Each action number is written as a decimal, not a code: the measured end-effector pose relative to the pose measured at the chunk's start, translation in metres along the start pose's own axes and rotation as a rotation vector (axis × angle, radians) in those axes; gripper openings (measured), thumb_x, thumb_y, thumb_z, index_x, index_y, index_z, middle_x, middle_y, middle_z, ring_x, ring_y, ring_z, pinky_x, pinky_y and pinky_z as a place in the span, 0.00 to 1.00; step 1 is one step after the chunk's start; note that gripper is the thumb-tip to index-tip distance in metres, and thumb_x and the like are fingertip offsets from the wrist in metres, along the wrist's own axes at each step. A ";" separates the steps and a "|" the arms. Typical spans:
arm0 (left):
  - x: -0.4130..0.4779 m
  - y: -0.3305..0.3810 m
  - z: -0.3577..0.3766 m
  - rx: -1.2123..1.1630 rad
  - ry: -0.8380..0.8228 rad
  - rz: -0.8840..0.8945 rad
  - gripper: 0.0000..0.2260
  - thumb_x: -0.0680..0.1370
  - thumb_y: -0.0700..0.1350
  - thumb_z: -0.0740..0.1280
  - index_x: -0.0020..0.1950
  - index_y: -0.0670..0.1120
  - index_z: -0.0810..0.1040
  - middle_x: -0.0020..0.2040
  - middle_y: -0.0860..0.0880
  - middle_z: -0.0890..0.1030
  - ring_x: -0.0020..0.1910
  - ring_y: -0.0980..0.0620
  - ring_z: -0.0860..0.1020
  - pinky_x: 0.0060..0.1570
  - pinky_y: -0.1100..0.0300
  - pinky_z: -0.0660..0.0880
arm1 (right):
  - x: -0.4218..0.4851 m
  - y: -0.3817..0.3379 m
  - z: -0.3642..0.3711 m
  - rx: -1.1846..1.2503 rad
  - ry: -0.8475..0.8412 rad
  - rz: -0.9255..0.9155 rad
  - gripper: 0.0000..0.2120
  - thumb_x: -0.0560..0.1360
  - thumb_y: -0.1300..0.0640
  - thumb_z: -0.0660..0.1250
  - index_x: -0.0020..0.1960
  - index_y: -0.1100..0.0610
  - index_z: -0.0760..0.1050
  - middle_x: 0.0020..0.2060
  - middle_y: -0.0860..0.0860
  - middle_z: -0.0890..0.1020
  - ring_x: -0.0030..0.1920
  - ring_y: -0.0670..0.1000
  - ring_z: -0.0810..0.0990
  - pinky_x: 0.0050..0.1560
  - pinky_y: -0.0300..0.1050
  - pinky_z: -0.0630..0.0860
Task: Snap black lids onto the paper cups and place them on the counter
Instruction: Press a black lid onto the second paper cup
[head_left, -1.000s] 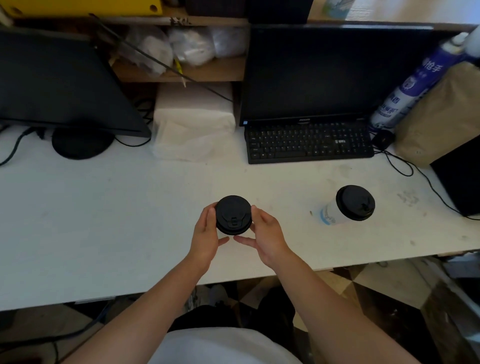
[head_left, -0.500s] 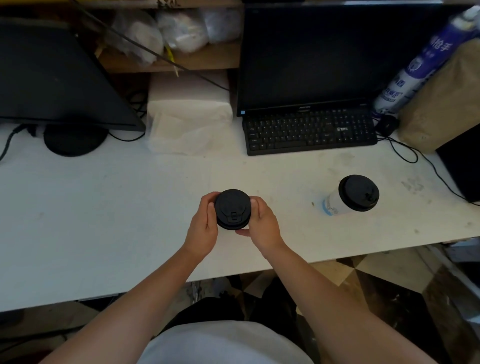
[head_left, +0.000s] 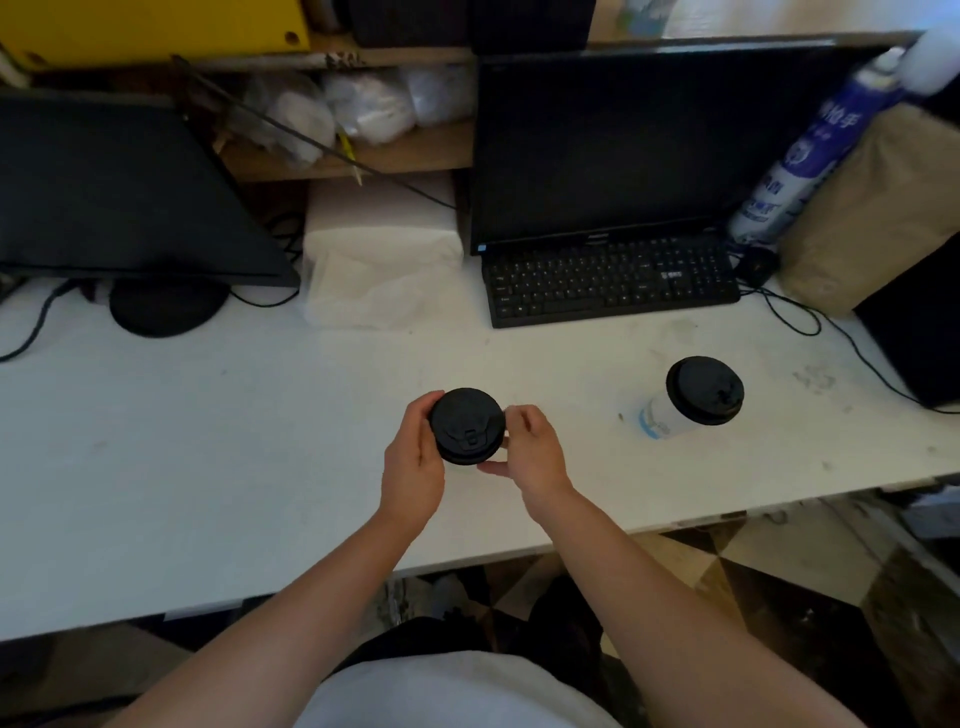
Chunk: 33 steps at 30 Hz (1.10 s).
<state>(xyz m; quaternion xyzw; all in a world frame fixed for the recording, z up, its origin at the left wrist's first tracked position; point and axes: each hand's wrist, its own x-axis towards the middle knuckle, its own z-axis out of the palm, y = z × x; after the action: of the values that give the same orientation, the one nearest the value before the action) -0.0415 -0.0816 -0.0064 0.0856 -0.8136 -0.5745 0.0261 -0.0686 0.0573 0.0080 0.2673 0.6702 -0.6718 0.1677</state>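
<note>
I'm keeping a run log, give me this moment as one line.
hands: left and right grip lidded cup | place: over counter | done: second lidded cup stands at right | step: pressing lid

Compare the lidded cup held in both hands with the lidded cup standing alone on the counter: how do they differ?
The held cup is gripped between the left hand and right hand; the standing cup is untouched.
The held cup is near the counter's front edge; the standing cup is further right.
The held cup's wall is hidden under its lid; the standing cup shows a white wall with blue print.
Both wear black lids.
</note>
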 end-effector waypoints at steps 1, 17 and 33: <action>-0.002 -0.001 0.001 -0.020 0.040 -0.038 0.16 0.85 0.38 0.53 0.66 0.53 0.73 0.58 0.62 0.78 0.59 0.67 0.76 0.58 0.68 0.73 | 0.000 0.003 0.001 0.072 0.014 0.027 0.08 0.84 0.56 0.58 0.52 0.58 0.74 0.58 0.60 0.79 0.60 0.61 0.80 0.48 0.53 0.85; 0.006 0.000 -0.002 -0.207 0.050 -0.405 0.10 0.84 0.54 0.58 0.57 0.47 0.68 0.59 0.43 0.76 0.51 0.43 0.80 0.42 0.55 0.79 | -0.007 0.010 0.007 0.129 -0.031 0.072 0.14 0.83 0.42 0.59 0.60 0.48 0.78 0.61 0.51 0.80 0.61 0.56 0.79 0.49 0.48 0.82; 0.009 -0.006 -0.005 -0.036 0.010 -0.180 0.12 0.86 0.45 0.53 0.69 0.50 0.69 0.54 0.59 0.76 0.48 0.58 0.77 0.41 0.60 0.77 | 0.003 -0.001 0.003 -0.199 -0.020 -0.145 0.15 0.86 0.53 0.54 0.60 0.58 0.76 0.56 0.55 0.79 0.56 0.54 0.79 0.45 0.52 0.86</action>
<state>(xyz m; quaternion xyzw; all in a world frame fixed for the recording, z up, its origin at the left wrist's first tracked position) -0.0488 -0.0892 -0.0109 0.1605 -0.7921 -0.5886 -0.0201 -0.0720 0.0547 0.0067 0.1933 0.7494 -0.6150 0.1512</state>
